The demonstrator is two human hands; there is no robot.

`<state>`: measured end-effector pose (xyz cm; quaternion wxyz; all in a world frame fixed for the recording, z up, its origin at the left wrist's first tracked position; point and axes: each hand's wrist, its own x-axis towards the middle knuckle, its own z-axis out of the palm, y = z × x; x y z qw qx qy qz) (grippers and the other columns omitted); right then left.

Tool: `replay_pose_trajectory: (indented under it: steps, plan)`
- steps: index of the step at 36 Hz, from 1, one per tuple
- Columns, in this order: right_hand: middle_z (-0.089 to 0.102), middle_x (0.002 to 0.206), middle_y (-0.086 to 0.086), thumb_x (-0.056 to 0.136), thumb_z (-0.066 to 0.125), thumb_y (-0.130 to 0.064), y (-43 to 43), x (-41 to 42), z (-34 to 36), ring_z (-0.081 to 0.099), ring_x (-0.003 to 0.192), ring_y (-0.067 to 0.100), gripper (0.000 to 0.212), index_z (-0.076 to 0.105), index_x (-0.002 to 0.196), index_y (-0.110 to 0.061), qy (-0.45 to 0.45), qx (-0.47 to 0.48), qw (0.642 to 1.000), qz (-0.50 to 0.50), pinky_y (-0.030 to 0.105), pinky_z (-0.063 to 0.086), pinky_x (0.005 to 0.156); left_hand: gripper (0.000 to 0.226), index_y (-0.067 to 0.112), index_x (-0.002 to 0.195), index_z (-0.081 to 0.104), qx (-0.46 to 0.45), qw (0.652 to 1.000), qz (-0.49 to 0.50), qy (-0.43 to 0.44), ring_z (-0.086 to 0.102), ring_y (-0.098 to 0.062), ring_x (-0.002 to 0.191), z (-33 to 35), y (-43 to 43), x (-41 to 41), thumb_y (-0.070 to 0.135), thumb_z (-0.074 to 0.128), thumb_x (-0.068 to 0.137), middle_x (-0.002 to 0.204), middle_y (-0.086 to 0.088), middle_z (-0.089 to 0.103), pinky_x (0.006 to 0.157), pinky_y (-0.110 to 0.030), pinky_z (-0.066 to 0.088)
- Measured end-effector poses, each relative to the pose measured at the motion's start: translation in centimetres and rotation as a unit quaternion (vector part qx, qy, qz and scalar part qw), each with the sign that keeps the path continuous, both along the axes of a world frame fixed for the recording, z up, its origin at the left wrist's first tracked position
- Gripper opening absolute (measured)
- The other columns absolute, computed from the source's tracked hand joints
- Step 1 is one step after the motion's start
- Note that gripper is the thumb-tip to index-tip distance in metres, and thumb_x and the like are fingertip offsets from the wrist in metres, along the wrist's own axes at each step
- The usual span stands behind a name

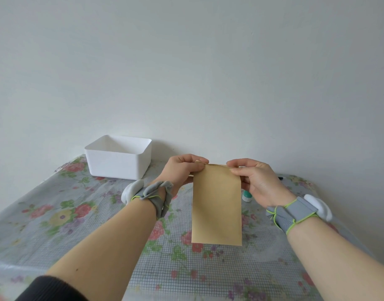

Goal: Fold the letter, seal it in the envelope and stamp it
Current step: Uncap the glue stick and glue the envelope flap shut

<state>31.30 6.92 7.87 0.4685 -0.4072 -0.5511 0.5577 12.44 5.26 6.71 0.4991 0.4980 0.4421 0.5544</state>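
The envelope [217, 205] hangs in the air to the right of the white box [119, 164] and nearer to the person, above the table [78, 224]. The left hand [182, 170] pinches its top left corner and the right hand [254, 181] pinches its top right corner. It looks thin and light, and would likely crease if squeezed hard. The top edge seems the best place to hold, with soft fingers. I cannot tell if the letter is inside.

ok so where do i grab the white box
Probably grip the box by its near rim, coming from above on your side. It stands upright and open-topped with the wall close behind, so fingers can hook inside, thumb outside.
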Motion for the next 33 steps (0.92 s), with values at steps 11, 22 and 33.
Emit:
replay_pose_trajectory:
  steps: [11, 22, 33]
  plan:
    - [0.067, 0.075, 0.007, 0.083, 0.059, 0.005, 0.4, 0.5, -0.1, 0.061, 0.059, 0.013, 0.015, 0.07, 0.085, -0.005, 0.008, 0.0, 1.0, 0.024, 0.019, 0.05, 0.053, 0.023, 0.007, 0.08, 0.068, 0.009, 1.0, 0.019, -0.002, 0.058, -0.015, 0.066, 0.1, 0.1, -0.6, -0.009, 0.052, 0.087, 0.077, -0.009, 0.062, 0.059, -0.016, 0.054]
    - [0.064, 0.076, 0.01, 0.083, 0.066, -0.011, 0.1, -0.3, 0.4, 0.058, 0.063, 0.018, 0.007, 0.066, 0.081, -0.004, 0.0, 0.043, 0.999, -0.008, 0.021, 0.049, 0.05, 0.01, 0.006, 0.073, 0.067, 0.026, 0.997, 0.062, 0.046, 0.058, -0.018, 0.063, 0.3, 0.2, -0.1, 0.012, 0.073, 0.079, 0.067, -0.005, 0.062, 0.067, -0.027, 0.052]
    - [0.064, 0.072, 0.006, 0.071, 0.081, -0.027, 0.4, -1.3, 1.2, 0.052, 0.069, 0.017, 0.015, 0.074, 0.07, -0.015, -0.169, 0.124, 0.974, -0.08, 0.027, 0.038, 0.065, 0.012, 0.019, 0.084, 0.067, 0.075, 0.991, 0.081, 0.082, 0.06, -0.021, 0.071, 0.8, 0.3, 0.9, 0.012, 0.075, 0.077, 0.074, -0.005, 0.065, 0.079, -0.042, 0.053]
